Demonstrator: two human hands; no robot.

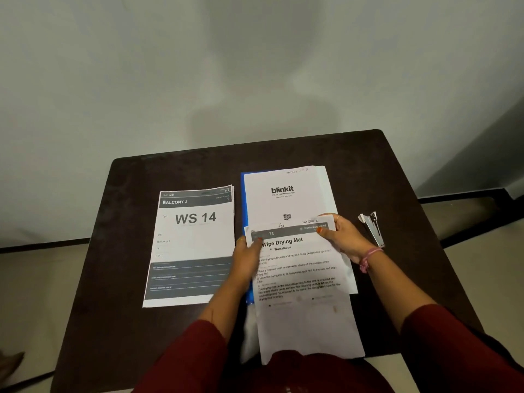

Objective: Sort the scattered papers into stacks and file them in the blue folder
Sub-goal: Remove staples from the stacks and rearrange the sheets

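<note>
Now gripped at both top corners: sheet (300, 279) headed "Wipe Drying Mat", number 74 in its dark band; left hand (246, 260) curled on the upper left edge, right hand (341, 236) pinching the upper right corner, thumb on top; under and beyond both hands, blinkit page (283, 197) lying on the blue folder (243, 199); left of the left hand, stack (192, 245) marked "WS 14", flat on the table (127, 279); just right of the right hand, stapler (373, 226), apart from the papers.
</note>
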